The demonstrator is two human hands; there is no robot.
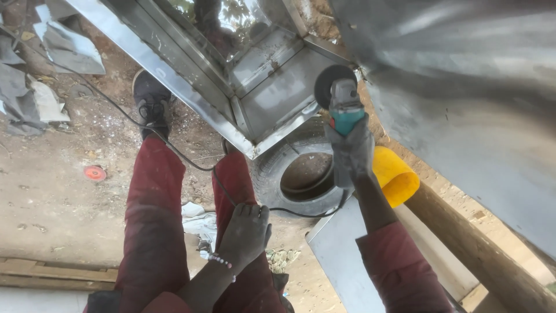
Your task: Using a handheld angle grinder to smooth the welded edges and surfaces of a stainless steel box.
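My right hand (350,152), in a grey glove, grips a teal and grey angle grinder (345,108). Its dark disc (331,81) rests against the corner of a shiny sheet-metal box frame (272,95). The grinder's black cord (191,162) trails down across my red trousers. My left hand (246,232) is bare, wears a bead bracelet and rests flat on my right thigh, holding nothing.
The metal frame sits on an old tyre (304,174) on dirt ground. A yellow plastic container (395,175) lies beside my right arm. A large metal sheet (463,98) fills the right side. A red disc (94,173) and metal scraps (63,46) lie at left.
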